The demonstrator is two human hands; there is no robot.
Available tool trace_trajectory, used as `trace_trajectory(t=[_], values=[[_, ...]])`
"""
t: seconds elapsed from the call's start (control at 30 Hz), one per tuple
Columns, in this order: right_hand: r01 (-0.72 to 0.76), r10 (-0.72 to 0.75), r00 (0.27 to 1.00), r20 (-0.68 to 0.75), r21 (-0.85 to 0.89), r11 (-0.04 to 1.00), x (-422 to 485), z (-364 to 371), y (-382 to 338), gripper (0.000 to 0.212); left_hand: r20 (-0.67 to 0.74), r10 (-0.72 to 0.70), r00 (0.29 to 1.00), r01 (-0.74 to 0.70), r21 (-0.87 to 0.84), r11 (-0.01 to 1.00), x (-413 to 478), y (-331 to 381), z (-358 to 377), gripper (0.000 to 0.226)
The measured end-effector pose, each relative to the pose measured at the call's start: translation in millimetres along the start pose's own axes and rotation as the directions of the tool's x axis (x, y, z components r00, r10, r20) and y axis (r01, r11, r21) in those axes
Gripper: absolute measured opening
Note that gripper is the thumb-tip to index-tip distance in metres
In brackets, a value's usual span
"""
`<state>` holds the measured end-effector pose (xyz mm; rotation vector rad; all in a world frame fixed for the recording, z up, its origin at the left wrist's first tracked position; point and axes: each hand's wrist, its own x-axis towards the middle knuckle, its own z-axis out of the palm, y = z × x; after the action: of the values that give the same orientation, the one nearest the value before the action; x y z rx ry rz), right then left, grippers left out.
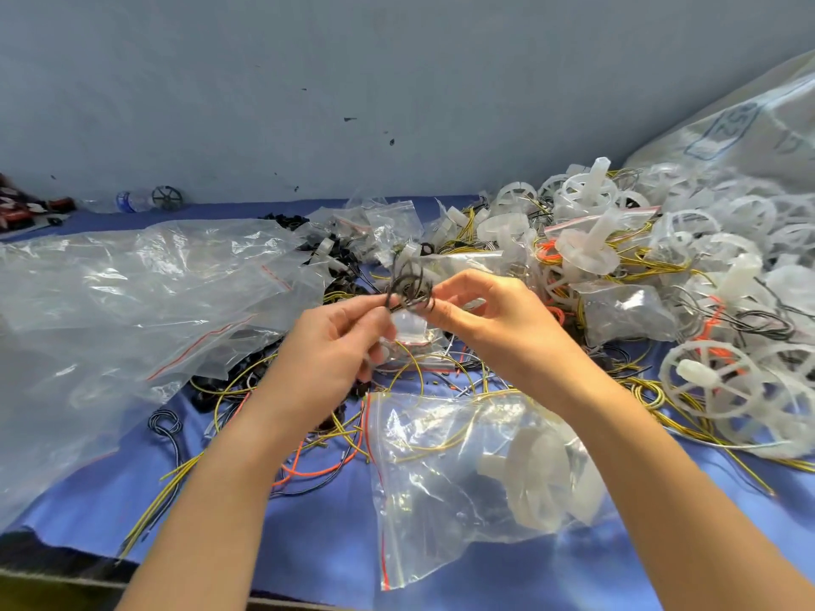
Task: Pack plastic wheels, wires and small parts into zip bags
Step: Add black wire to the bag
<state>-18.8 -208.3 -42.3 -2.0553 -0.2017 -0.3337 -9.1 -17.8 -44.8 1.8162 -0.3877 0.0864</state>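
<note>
Single head-worn wide-angle view, facing forward and down, close over table [317,544], wall [264,81] behind.

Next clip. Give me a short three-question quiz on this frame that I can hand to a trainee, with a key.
1. True or false: the left hand and the right hand both pinch the coil of dark wire.
2. The zip bag nearest the person holds: A) a white plastic wheel and yellow wire; B) only black clips; C) nothing.
3. Fill in: the pile of white wheels lies on the person's ____ side.

Key: 1 true; 2 A; 3 right.
</note>
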Motion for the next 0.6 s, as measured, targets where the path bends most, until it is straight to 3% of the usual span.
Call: trace_trajectory(t=[0.07, 0.17, 0.33, 0.47, 0.6], values=[[0.016, -0.02, 0.998, -0.058, -0.065, 0.998, -0.6, -3.6, 1.8, 0.021, -0.032, -0.121, 0.992, 0.123, 0.059, 0.991, -2.8, -11.4, -23.9, 0.021], [0.015, -0.019, 0.99, -0.139, -0.031, 0.999, 2.9, -9.7, 3.0, 0.022, -0.016, -0.301, 0.954, 0.299, 0.175, 0.938, -16.2, -28.6, -62.3, 0.018], [-0.018, 0.026, 0.991, -0.135, 0.056, 0.998, 7.5, -6.3, 3.9, 0.016, 0.172, -0.504, 0.846, 0.441, 0.303, 0.845, -45.0, -42.5, -70.9, 0.019], [-0.016, 0.015, 0.999, -0.033, -0.018, 1.0, 3.9, 13.1, 2.3, 0.018, 0.255, -0.483, 0.838, 0.408, 0.296, 0.864, -52.4, -39.2, -55.1, 0.02], [0.005, 0.054, 0.971, 0.232, -0.245, 0.97, -1.2, 27.5, 3.1, 0.024, 0.326, -0.424, 0.845, 0.369, 0.218, 0.903, -53.3, -33.0, -33.8, 0.022]])
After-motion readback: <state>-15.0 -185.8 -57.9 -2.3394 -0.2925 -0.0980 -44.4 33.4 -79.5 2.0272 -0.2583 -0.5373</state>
